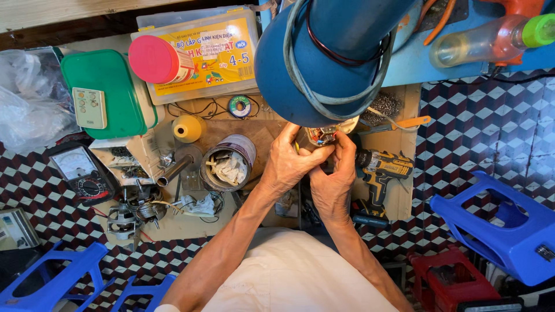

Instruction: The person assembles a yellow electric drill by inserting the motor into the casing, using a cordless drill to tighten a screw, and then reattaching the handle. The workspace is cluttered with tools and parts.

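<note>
Head view, looking straight down. Both hands meet just under the big blue fan housing (324,58), which has a grey cord looped round it. Left hand (287,164) and right hand (335,173) are pressed close together, fingertips pinching a small motor part with copper windings (324,136). That part sits right at the lower rim of the housing, touching it or nearly; can't tell which.

Relative to the housing:
- just below-right: yellow-black cordless drill (378,173), lying beside the right hand.
- below-left: open tin can (228,164) stuffed with white scraps, near the left hand.
- left: yellow plastic parts box (217,63) with a pink-capped cylinder (156,59) on it; solder spool (239,106) below the box.
- far left: green case (110,86), analog multimeter (81,173) under it.
- right: clear bottle with green cap (491,37) on a blue surface.
- lower right: blue plastic stool (503,231) on the checkered floor.
</note>
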